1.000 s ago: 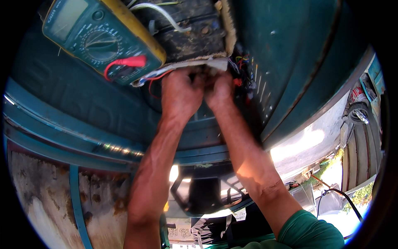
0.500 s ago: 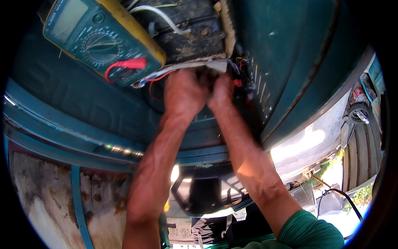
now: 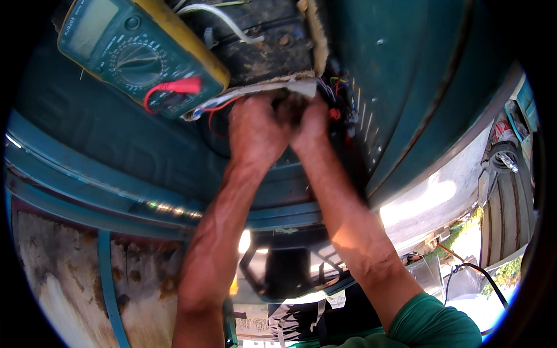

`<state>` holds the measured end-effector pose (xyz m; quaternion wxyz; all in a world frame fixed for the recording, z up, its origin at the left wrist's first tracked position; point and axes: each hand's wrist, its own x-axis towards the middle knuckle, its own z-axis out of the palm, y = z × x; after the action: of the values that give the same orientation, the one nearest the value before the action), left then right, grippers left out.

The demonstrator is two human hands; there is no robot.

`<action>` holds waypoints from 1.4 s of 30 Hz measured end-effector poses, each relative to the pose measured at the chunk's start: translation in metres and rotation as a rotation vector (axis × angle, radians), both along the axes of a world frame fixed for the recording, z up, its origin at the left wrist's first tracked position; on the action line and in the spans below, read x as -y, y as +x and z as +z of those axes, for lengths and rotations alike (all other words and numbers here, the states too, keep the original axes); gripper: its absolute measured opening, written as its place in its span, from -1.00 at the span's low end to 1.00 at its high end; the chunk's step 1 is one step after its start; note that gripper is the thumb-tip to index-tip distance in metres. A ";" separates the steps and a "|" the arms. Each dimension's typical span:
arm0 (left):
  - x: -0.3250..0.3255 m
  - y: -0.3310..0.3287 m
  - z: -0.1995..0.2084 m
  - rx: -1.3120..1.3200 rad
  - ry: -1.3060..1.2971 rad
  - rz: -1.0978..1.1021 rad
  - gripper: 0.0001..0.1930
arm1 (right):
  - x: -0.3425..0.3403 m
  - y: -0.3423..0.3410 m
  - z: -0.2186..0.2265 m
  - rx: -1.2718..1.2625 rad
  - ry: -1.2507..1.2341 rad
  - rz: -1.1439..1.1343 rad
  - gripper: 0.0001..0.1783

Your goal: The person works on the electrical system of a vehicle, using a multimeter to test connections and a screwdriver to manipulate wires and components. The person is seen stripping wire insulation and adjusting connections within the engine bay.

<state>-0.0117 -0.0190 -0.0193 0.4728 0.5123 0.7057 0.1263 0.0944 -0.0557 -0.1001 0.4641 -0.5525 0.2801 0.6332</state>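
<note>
Close together below a pale cardboard edge (image 3: 278, 87), my left hand (image 3: 258, 130) and my right hand (image 3: 310, 124) work with their fingers curled in. A brownish, blurred patch lies between them; the fingertips and whatever they grip cannot be made out. Left of my left hand run red wires (image 3: 216, 109). Just right of my right hand are thin coloured wires (image 3: 338, 88) and a small red connector (image 3: 335, 113). At the upper left, a green multimeter (image 3: 116, 52) in a yellow case lies tilted, with a red probe plug (image 3: 178, 86) at its lower end.
Behind my hands stands a dark, dirty box (image 3: 264, 61) with a white cable (image 3: 229, 22) across it. Green sheet-metal walls rise at the left (image 3: 104, 136) and right (image 3: 400, 87). A stained panel (image 3: 142, 278) is at the lower left.
Both hands stay in the same spot with only slight finger and wrist movement. The multimeter and box sit slightly further left and up in the picture.
</note>
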 end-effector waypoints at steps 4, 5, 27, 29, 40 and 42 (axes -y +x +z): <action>0.001 -0.001 0.001 0.025 -0.025 -0.006 -0.78 | 0.000 0.005 0.001 -0.191 0.063 -0.130 -0.67; 0.001 -0.001 0.002 0.040 -0.035 0.008 -0.77 | 0.003 0.007 -0.002 -0.215 0.088 -0.133 -0.66; 0.005 -0.003 0.002 0.073 -0.045 0.064 -0.78 | 0.003 -0.004 0.002 0.198 0.132 0.182 -0.68; 0.008 -0.003 0.000 0.098 -0.055 0.115 -0.78 | 0.017 -0.005 -0.009 0.537 0.343 0.416 -0.74; 0.060 -0.025 0.016 0.175 -0.106 0.466 -0.80 | 0.024 0.016 -0.013 1.130 0.565 1.017 -0.77; 0.073 -0.024 0.024 0.188 -0.121 0.550 -0.80 | 0.006 0.022 0.000 1.476 0.753 1.312 -0.77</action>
<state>-0.0360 -0.0920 0.0045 0.5139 0.2589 0.7775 0.2540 0.1169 -0.0616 -0.1005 0.2277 -0.6640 -0.6396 0.3132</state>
